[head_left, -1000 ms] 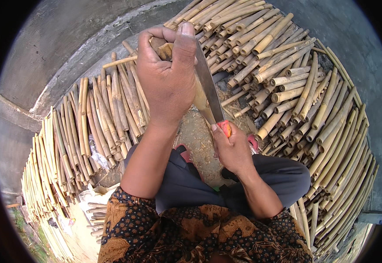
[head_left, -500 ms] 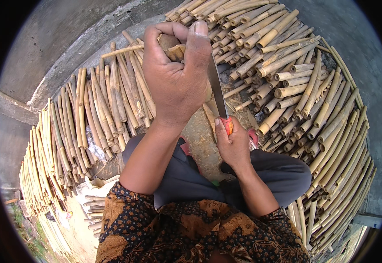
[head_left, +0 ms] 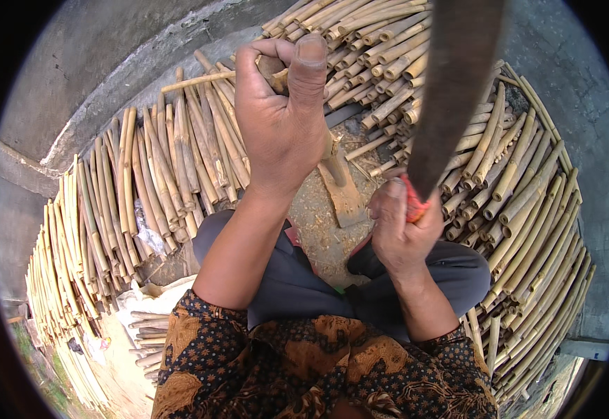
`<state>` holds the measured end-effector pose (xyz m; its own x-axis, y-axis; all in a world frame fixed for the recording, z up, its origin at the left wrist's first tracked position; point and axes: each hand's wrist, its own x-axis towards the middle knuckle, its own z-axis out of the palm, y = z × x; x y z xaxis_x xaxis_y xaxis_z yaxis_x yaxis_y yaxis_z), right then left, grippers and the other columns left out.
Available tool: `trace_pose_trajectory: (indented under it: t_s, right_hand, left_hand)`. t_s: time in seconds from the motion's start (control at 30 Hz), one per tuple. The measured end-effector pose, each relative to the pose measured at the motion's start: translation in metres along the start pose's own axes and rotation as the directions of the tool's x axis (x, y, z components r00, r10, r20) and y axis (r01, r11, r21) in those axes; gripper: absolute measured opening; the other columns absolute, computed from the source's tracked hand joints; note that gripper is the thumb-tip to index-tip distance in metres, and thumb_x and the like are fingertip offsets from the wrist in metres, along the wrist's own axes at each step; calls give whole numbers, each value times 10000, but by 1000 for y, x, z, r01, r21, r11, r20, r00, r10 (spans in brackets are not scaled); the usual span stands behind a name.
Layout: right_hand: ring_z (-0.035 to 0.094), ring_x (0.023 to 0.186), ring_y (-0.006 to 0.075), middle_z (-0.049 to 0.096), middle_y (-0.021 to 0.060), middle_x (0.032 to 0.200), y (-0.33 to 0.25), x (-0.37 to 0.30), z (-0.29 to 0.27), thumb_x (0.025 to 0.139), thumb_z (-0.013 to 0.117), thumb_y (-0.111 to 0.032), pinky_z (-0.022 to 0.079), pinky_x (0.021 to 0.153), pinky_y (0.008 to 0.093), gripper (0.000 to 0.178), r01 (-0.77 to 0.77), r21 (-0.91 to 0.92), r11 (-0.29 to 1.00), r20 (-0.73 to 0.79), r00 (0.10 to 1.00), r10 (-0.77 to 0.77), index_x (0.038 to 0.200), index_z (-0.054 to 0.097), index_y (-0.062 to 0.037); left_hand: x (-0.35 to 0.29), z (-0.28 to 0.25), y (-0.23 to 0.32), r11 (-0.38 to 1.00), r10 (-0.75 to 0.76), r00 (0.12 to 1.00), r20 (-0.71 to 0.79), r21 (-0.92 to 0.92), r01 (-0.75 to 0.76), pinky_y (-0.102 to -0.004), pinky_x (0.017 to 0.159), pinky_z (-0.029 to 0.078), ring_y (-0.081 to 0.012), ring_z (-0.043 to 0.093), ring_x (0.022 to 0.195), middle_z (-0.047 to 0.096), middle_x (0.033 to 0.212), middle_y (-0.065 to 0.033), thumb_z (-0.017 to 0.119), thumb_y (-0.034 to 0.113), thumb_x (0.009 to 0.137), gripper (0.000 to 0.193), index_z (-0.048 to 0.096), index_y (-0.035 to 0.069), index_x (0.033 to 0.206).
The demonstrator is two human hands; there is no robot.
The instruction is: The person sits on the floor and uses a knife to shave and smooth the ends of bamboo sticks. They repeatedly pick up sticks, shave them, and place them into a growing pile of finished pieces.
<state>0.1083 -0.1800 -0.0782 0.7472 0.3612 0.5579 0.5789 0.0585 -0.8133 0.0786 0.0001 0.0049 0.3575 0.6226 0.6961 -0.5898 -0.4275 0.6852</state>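
Note:
My left hand [head_left: 285,112] is raised at the middle, its fingers wrapped round an upright bamboo pole [head_left: 333,167]. Part of the pole's top shows inside the grip, and its lower end stands on or over a flat wooden board [head_left: 346,204] on the ground. To the right, my right hand [head_left: 405,227] grips the red handle [head_left: 414,200] of a machete. The wide dark blade [head_left: 451,91] points up and away from me, slightly blurred, apart from the pole.
Cut bamboo poles [head_left: 144,167] lie in a row at the left. A large stack of bamboo [head_left: 521,195] curves along the right and far side. Grey walls [head_left: 95,70] stand behind. Wood chips litter the ground [head_left: 311,209] between my bent legs [head_left: 451,265].
My right hand has lifted the machete and swung it to the right, away from the pole. The left hand keeps its grip and has shifted slightly left.

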Motion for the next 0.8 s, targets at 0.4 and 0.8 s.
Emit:
trace_pose_trajectory:
  t_s: [0.4,0.8]
  right_hand:
    - [642,637,212,651,145,748,7,1,2,1005,636,-188,506,628,341,223,-288,-92,953,160,940,300,1095,610,15]
    - [594,529,267,569,152,633,45,-6,29,1012,631,-310,497,556,440,342,-267,-262,927,319,883,344,965,574,24]
  left_hand:
    - [7,4,-1,993,83,996,37,81,-86,-201,634,387,-42,441,725,500,840,-6,447,419,1102,390,463,30,1096]
    - [-3,6,11,999,14,1000,22,-29,-13,-217,662,373,-46,416,750,494,876,-11,430,270,1101,227,453,46,1069]
